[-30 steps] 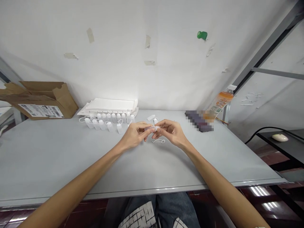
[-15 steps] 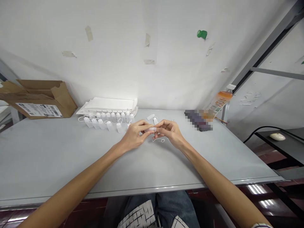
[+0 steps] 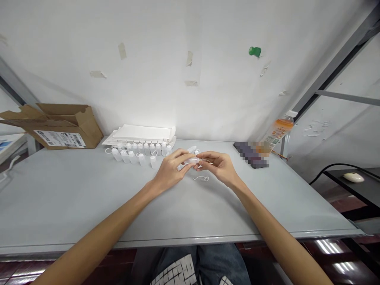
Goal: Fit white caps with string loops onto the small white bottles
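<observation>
Between both hands, over the middle of the table, a small translucent squeeze bottle (image 3: 191,160) lies on its side. My left hand (image 3: 171,168) is closed round its body between thumb and fingers. At the bottle's neck end my right hand (image 3: 219,166) is closed in a pinch; a thin white cap strap (image 3: 208,160) shows by its fingers, partly hidden. Just below lies a loose white strap with a ring end (image 3: 202,179). Behind the hands, more small white bottle parts (image 3: 192,149) lie on the table, partly covered.
Several small bottles (image 3: 142,159) stand in rows at the left, before stacked white sheets (image 3: 145,131). An opened cardboard box (image 3: 63,132) sits at the far left. On the right are a blurred dark object (image 3: 247,154) and a drink bottle (image 3: 277,132).
The view has shifted slightly, so everything sits a little lower and further right. Both hands keep hold of the same bottle and strap; the right fingers have shifted slightly.
</observation>
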A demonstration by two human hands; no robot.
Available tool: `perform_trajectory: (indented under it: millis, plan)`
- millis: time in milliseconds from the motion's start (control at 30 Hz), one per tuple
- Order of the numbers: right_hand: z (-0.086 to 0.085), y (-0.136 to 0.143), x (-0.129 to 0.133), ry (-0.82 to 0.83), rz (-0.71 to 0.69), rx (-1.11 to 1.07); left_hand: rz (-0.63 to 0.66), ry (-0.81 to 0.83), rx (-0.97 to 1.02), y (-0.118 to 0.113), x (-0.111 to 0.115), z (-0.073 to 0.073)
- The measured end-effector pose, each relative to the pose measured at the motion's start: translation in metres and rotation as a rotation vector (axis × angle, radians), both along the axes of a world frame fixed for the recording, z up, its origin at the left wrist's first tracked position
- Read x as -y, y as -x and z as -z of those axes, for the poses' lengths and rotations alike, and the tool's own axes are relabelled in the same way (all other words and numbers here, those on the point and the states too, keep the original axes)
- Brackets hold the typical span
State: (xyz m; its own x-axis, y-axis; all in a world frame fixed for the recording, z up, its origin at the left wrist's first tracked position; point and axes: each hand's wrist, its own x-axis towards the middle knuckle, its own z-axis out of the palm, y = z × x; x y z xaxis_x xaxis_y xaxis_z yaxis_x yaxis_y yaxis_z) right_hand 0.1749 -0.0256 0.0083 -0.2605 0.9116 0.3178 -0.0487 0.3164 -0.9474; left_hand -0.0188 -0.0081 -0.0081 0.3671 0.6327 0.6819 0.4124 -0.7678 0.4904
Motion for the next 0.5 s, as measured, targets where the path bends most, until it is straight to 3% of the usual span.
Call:
perform_trajectory:
  millis: [300,400,500]
  plan:
    - [0.003,-0.003,-0.001,-0.053,0.031,0.088,-0.055,0.114,-0.055,0.000,0.003,-0.004]
    - [-0.002,-0.004,-0.001,-0.033,0.056,0.078,0.021,0.281,0.019,-0.001,0.005,-0.009]
    - [-0.006,-0.007,-0.002,-0.035,0.104,0.019,0.115,0.547,0.171,-0.002,0.005,-0.012]
